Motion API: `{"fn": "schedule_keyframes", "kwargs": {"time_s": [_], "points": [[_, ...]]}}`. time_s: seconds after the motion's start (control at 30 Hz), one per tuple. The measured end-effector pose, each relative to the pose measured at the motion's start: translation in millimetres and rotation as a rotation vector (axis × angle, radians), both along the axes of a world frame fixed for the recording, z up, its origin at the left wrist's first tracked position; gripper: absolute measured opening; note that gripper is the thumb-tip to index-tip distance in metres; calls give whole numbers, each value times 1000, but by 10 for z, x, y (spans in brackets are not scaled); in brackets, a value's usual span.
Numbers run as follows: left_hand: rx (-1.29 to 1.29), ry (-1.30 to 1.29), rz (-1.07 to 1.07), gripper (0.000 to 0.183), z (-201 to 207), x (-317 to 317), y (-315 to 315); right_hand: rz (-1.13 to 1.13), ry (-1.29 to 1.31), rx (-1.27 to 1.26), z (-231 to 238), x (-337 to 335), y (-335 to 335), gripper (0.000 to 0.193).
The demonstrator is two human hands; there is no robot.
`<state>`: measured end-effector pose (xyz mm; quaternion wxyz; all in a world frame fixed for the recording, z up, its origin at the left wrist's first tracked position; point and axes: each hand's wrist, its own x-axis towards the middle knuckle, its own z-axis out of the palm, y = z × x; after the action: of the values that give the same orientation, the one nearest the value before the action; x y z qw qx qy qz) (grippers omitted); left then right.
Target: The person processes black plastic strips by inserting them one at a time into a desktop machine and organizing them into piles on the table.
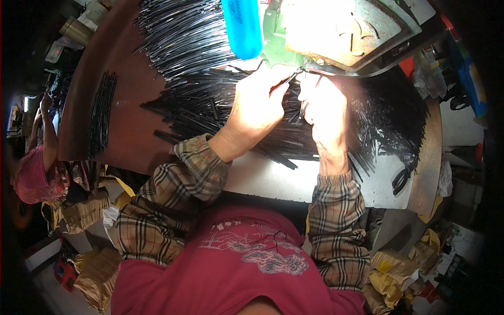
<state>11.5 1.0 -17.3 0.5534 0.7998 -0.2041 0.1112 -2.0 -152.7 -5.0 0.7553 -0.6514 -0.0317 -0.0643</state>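
Observation:
Both hands work close together at the front edge of a green machine, under a bright light. My left hand is closed, its thumb and forefinger pinching the end of a thin black strip. Beside it, my right hand has its fingers curled, with a dark thin piece showing at the fingertips. Glare washes out part of this hand. Beneath and around both hands lies a loose heap of black strips. Farther back, a neater bundle of long black strips lies left of a blue cylinder.
A pale, rusty metal plate overhangs my right hand. More black pieces pile at the right, near a black looped object. A small bundle lies on the brown tabletop. Another person sits far left. Paper sacks stand below.

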Motion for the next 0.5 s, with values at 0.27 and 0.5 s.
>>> {"fn": "schedule_keyframes", "kwargs": {"time_s": [0.27,0.5], "points": [[317,-617,-17,51,74,-50,62,145,84,-36,183,10,-133,16],[375,-588,-19,47,156,-105,63,106,124,-105,140,9,-83,17]]}}
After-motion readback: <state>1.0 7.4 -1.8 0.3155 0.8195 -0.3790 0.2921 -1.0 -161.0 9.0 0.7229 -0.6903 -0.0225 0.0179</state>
